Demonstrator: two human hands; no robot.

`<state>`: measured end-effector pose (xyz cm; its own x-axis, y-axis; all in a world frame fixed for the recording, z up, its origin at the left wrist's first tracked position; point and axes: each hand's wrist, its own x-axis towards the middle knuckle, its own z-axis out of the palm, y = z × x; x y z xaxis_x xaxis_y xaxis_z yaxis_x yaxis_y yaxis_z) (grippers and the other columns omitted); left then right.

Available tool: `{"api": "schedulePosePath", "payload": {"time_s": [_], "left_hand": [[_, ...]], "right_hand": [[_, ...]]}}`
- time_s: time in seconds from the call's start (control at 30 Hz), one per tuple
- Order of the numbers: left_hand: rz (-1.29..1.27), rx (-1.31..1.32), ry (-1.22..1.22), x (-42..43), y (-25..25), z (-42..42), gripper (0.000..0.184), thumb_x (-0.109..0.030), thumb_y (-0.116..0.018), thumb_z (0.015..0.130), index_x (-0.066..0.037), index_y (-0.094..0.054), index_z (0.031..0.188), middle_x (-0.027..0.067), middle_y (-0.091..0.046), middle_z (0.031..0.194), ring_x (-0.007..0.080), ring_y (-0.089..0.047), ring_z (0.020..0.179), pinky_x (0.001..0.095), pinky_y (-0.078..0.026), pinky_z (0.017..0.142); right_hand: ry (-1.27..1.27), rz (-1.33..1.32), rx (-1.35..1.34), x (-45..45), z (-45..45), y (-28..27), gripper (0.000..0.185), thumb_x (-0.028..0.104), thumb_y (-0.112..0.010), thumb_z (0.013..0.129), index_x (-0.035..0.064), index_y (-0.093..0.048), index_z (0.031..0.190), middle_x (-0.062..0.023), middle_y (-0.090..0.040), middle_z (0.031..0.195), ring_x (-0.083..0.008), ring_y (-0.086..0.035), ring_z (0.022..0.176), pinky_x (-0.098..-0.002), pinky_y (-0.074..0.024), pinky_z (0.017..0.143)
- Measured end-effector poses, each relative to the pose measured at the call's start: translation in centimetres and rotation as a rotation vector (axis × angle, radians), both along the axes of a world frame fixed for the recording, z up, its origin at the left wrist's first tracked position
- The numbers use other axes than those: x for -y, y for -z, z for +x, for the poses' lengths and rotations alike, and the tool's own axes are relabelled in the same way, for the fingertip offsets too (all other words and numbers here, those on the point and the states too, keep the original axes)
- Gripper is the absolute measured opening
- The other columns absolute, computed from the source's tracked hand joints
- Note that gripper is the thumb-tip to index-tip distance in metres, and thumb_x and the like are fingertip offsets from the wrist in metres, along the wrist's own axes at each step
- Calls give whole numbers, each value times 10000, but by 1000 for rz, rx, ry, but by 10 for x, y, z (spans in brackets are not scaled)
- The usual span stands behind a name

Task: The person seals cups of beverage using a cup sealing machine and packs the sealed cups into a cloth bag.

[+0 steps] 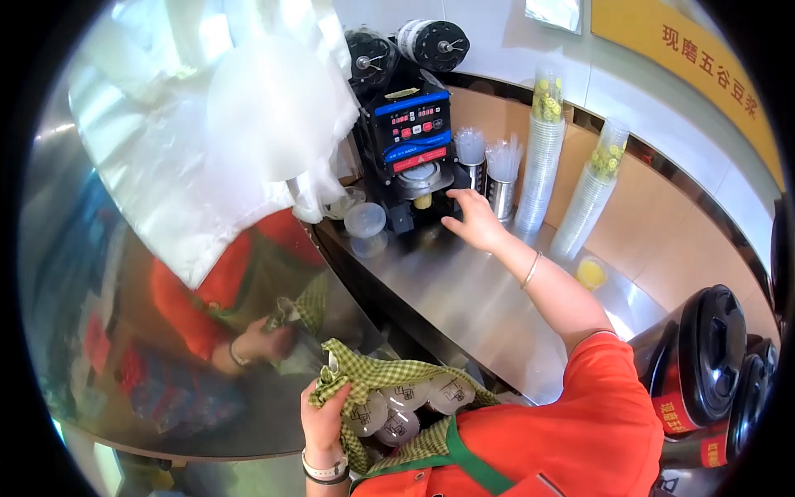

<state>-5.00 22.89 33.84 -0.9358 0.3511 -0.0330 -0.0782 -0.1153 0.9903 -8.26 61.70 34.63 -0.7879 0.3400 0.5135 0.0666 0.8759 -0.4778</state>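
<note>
My left hand (325, 414) is closed on the bunched edge of a green checkered apron (406, 371), lifting it into a pouch. Inside that pouch lie several cups with printed film tops (407, 395). My right hand (476, 220) is stretched out over the steel counter, thumb and fingers apart, holding nothing that I can see. Just left of its fingertips stands a black cup sealing machine (411, 137) with a lit red display. Under its round plate shows a small yellowish object (423, 201), partly hidden.
Tall stacks of plastic cups (540, 170) and containers of wrapped straws (503, 166) line the wall. A cup of yellow liquid (590, 272) sits on the counter (464, 290). White plastic bags (224, 124) hang at left beside a reflective steel surface (248, 406). Black lidded barrels (712, 356) stand at right.
</note>
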Motion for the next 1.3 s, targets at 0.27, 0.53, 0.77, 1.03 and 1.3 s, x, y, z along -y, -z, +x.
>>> {"api": "schedulePosePath", "payload": {"time_s": [0.27,0.53,0.77,1.03,1.3], "left_hand": [[-81,17,-75,-3,3,3,94,3,-615,762,34,-609,851,26,-620,779,76,-533,699,218,-422,638],[-100,44,-194,-5,1,13,71,5,-614,763,24,-602,831,18,-607,766,77,-522,683,214,-409,633],[-35,88,-269,-7,-4,21,120,-3,-629,767,27,-603,880,23,-618,808,78,-531,724,217,-415,674],[-35,100,-227,-4,-2,17,143,-7,-621,773,31,-606,910,28,-626,828,75,-543,734,215,-424,676],[59,77,-288,-8,-10,8,173,-9,-603,781,21,-610,951,38,-636,892,93,-570,786,229,-445,711]], "right_hand": [[183,-41,127,-54,-57,30,625,321,-680,725,-14,-445,1197,-223,-476,1155,-381,-459,1081,-406,-383,937],[257,-16,319,-62,-104,37,777,437,-719,667,16,-405,1239,-197,-431,1233,-338,-417,1167,-403,-377,956],[301,1,459,-59,-122,33,919,515,-709,636,27,-320,1311,-221,-398,1270,-366,-391,1194,-403,-353,982],[387,13,418,-68,-136,23,917,459,-706,645,33,-271,1331,-243,-456,1198,-387,-458,1111,-414,-388,940],[98,364,-167,-42,-39,-91,781,367,-681,657,-25,-372,1258,-259,-516,1121,-400,-502,1035,-436,-398,908]]}}
